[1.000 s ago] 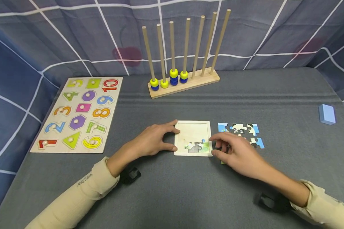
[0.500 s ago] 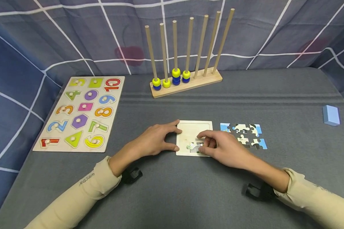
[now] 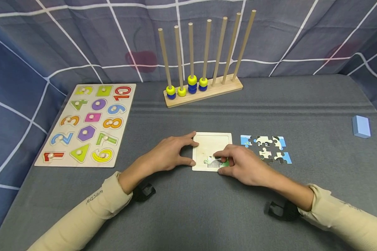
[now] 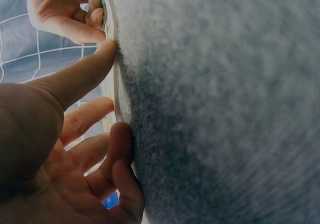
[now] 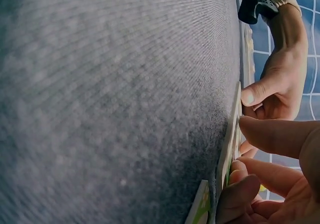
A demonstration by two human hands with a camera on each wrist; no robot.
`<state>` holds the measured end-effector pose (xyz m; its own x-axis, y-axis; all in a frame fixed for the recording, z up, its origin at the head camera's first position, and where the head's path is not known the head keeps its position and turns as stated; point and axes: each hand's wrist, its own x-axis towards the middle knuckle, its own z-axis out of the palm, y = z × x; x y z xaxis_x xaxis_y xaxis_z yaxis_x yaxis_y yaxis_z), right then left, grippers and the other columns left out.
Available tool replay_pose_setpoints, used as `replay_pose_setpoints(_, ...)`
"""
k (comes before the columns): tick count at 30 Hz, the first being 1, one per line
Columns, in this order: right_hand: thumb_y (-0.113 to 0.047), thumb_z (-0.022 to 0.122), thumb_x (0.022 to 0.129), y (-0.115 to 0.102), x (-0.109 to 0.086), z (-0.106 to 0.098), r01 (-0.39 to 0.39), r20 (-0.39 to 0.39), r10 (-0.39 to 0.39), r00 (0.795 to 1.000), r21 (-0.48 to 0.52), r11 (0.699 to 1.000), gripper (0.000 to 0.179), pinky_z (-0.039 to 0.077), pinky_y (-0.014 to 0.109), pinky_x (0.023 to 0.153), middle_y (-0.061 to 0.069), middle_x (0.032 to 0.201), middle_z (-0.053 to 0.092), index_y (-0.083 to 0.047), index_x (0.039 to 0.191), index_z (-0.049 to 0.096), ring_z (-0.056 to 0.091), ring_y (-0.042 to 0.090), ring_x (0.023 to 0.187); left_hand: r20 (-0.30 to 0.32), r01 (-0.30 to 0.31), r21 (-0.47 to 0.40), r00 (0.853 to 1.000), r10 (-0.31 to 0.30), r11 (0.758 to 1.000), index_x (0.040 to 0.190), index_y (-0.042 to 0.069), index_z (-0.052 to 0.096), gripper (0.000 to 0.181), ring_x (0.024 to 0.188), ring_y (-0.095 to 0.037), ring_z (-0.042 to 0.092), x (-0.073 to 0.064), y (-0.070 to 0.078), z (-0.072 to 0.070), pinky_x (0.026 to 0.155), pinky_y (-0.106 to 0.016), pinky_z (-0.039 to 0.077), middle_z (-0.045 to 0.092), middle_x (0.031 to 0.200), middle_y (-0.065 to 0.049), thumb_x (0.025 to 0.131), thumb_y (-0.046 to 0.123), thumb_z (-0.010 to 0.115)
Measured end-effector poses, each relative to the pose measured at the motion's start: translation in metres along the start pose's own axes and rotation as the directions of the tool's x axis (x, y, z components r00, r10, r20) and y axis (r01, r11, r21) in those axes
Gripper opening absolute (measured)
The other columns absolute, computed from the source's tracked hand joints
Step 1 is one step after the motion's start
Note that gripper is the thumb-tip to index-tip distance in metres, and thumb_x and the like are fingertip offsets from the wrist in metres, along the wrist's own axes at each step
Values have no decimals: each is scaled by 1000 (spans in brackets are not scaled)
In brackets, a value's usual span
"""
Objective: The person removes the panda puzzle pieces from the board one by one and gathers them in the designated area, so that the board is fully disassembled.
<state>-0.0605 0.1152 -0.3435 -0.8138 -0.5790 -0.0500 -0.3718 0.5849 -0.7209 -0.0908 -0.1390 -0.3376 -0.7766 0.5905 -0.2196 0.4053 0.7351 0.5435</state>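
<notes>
A square wooden puzzle tray (image 3: 207, 143) lies at the middle of the table. My left hand (image 3: 169, 153) steadies its left edge, thumb near the lower corner and forefinger higher up. In the left wrist view, that hand's thumb (image 4: 85, 76) is stretched straight to the tray's edge. My right hand (image 3: 243, 165) bends its fingers over a green puzzle piece (image 3: 225, 164) in the lower right of the tray, partly hidden, with the thumb at the lower rim. Beside it sits a grey-and-white puzzle piece (image 3: 213, 162). Several loose panda puzzle pieces (image 3: 264, 141) lie right of the tray.
A number-and-shape peg board (image 3: 89, 130) lies at the left. At the back stands a wooden rod stand (image 3: 220, 91) with yellow and blue beads on several rods. A light-blue block (image 3: 361, 126) is at the far right. A checked cloth (image 3: 113, 38) hangs behind the table.
My right hand has moved left from the tray's right edge onto its lower right part, then its thumb has slid down to the lower rim. My left hand stays at the left edge.
</notes>
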Motion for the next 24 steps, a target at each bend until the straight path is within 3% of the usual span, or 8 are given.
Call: replay_pose_setpoints(24,-5,78,80,3,1,2,-8,-45,10,999,41,999,25,40,30,61,-3,86,58,-12,102,69,47,11,66,-8,-5,-15,1000,5,1000,133,11,63,55,137,-28,41,0,-2,0,108,-47,34,34,156,-8,85,31,79)
